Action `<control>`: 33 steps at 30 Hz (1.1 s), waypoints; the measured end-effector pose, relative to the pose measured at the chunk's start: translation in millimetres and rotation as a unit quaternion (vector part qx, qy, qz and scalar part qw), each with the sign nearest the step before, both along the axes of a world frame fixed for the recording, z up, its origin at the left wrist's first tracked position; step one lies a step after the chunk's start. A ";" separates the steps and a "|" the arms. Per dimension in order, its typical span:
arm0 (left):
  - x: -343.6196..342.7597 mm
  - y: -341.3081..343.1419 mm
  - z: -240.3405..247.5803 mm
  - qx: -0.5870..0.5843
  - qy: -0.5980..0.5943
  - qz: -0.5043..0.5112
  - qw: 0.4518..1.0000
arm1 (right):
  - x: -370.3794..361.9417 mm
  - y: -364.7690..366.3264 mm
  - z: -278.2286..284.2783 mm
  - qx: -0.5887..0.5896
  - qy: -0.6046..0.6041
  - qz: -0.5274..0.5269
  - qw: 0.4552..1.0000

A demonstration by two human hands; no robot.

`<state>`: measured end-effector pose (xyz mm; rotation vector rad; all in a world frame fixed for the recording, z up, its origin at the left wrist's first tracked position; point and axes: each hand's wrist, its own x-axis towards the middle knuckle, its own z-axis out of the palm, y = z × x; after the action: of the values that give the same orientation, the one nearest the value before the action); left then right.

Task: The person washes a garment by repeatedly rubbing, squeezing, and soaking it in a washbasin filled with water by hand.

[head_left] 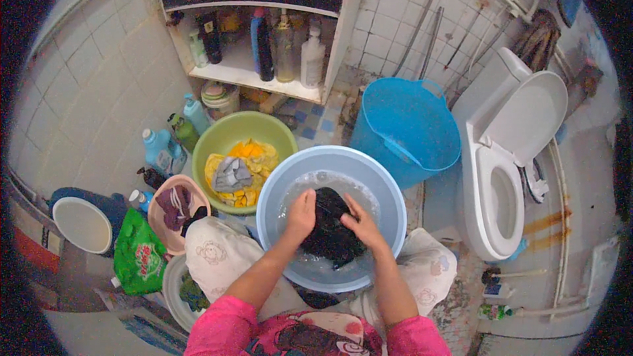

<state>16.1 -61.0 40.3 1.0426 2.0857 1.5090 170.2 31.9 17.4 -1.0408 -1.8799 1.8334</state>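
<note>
A light blue basin (266,225) of sudsy water stands between my knees. A bunched, wet black cloth (331,227) is in it, partly in the water; what garment it is I cannot tell. My left hand (301,216) grips the cloth's left side, fingers together and pointing away from me. On the right side my right hand (362,225) holds the cloth, its thumb lying over the top and its fingers along the edge. The parts of both hands behind the cloth are hidden.
Behind-left is a green basin (282,130) with yellow and grey cloths. A pink basin (198,186), bottles and a green bag (137,254) are on the left. To the right stand a blue bucket (422,151) and a toilet (491,191). A shelf cabinet (227,78) is at the back.
</note>
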 end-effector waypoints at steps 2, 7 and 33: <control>-11.2 0.7 4.6 0.012 -0.008 0.017 1.000 | 5.5 -5.1 -5.4 0.089 -0.008 0.144 0.986; -22.8 2.6 18.5 0.023 -0.031 0.028 0.999 | -7.5 -35.4 -21.8 0.257 -0.328 0.148 0.897; 5.4 14.2 -24.8 -0.001 -0.174 -0.122 0.977 | 3.1 1.5 -15.4 0.200 -0.005 -0.128 0.971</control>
<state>21.4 -46.8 15.5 0.9183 1.6558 1.4457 173.3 33.3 2.1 -1.0836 -1.9094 1.2426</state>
